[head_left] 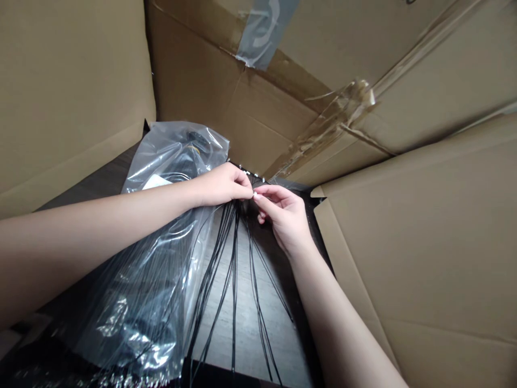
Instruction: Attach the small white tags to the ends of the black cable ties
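Our right hand [285,221] grips the top of a bundle of thin black cables [234,258] between thumb and fingertips. Our left hand [221,186] is curled closed just beside it, what it holds hidden. The cables hang down over a wood-grain surface [294,350], beside a clear plastic bag [169,156], among open cardboard flaps [420,231].

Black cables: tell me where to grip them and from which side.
Grip the black cables high, just under the left hand, where the strands gather into a tight bunch; come from the near side, from above. Lower down they fan apart and hang loose.
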Motion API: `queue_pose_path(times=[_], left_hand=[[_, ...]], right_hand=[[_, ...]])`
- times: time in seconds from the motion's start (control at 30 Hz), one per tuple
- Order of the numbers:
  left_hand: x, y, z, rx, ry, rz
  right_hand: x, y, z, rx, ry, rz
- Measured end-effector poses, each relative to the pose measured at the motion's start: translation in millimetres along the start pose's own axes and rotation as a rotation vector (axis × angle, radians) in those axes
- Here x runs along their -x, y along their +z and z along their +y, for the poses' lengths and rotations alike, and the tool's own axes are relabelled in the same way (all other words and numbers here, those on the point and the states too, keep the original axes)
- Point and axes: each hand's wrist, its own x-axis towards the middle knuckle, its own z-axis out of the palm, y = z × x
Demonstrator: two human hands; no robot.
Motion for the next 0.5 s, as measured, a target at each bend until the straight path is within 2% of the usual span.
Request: queue_pose_path(times=[0.5], left_hand=[[0.4,0.8,1.0,-0.049,-0.011,-0.001]], right_hand=[[0.0,0.1,2.2,0.036,-0.02,0.014]])
